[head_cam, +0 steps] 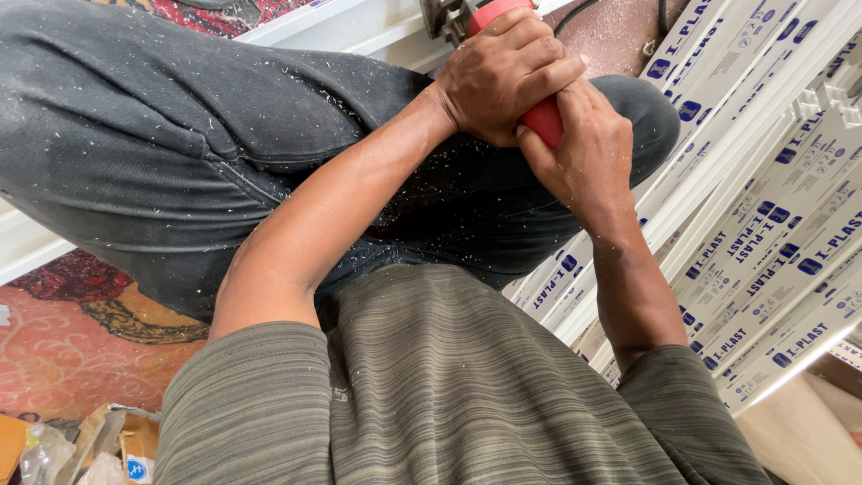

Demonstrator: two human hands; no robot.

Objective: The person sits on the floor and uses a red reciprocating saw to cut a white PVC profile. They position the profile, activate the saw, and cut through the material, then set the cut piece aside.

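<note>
Both my hands grip the red handle (pixel 544 119) of a power tool over my bent knee. My left hand (pixel 499 74) wraps the handle from above. My right hand (pixel 585 154) clasps it from below, and the two hands touch. The tool's grey metal head (pixel 442 14) shows at the top edge, over a white plastic profile (pixel 359 29). Most of the tool is hidden by my hands. White shavings speckle my dark trousers (pixel 180 135) and my striped shirt (pixel 449 395).
A stack of long white plastic profiles (pixel 772 224) with blue print runs diagonally along the right. A red patterned carpet (pixel 72 350) lies at the lower left, with crumpled bags and packaging (pixel 99 449) in the bottom left corner.
</note>
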